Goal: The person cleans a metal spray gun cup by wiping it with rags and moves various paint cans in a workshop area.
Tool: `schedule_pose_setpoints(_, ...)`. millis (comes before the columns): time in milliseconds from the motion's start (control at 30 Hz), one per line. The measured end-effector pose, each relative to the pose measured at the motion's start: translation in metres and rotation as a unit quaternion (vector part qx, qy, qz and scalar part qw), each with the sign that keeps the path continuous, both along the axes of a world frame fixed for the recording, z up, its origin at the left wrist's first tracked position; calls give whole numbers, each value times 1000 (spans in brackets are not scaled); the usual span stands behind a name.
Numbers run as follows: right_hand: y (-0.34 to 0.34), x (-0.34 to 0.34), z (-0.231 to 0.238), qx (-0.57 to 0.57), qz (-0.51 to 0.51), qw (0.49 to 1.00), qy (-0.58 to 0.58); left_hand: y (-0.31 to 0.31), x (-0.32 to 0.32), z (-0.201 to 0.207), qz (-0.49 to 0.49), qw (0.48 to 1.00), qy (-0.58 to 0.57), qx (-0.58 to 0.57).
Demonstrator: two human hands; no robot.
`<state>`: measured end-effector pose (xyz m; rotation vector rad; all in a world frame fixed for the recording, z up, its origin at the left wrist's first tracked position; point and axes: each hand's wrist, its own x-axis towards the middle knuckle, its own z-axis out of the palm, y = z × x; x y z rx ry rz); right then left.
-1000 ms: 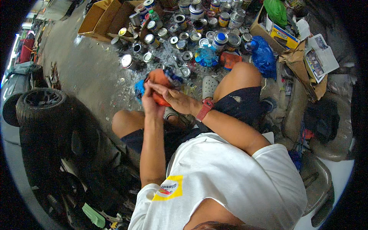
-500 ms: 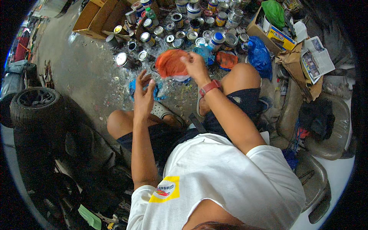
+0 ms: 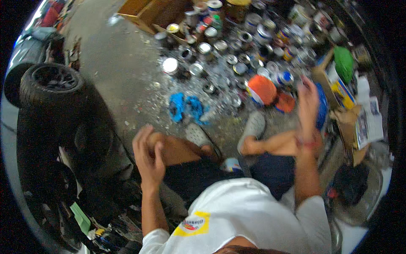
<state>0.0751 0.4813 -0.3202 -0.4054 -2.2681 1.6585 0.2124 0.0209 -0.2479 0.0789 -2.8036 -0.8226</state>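
My left hand (image 3: 148, 154) is raised beside my left knee, fingers stretched and thumb apart, with nothing in it. Over on the right, my right hand (image 3: 308, 101) is lifted above my right knee; motion blurs it, but its fingers look extended and hold nothing visible. Between that hand and the paint tins is a round orange piece with a white edge (image 3: 261, 89), its material unclear. A flatter orange piece (image 3: 284, 103) lies right beside it. Crumpled blue scraps (image 3: 176, 108) are on the stained floor ahead of my left shoe.
Many paint tins (image 3: 204, 48) crowd the floor ahead, with a cardboard box (image 3: 154, 15) behind. On the right are a green bag (image 3: 343, 63), a blue bag (image 3: 322, 106), newspaper (image 3: 368, 120) and torn cardboard (image 3: 349, 131). A wheel (image 3: 53, 82) stands at left.
My right hand has let go of the round orange piece, which is now beside the flat orange one, and has moved right. My left hand has drawn back toward me. The view has shifted.
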Motion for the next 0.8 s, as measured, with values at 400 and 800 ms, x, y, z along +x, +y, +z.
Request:
schedule_pose_setpoints(400,28,47,31,403,400,822,30,-6,-3,-38,-86,976,-99,-172)
schedule_pose_setpoints(800,-151,-136,-203,269,491,757,-336,28,-113,-10,-116,933,-313,-135)
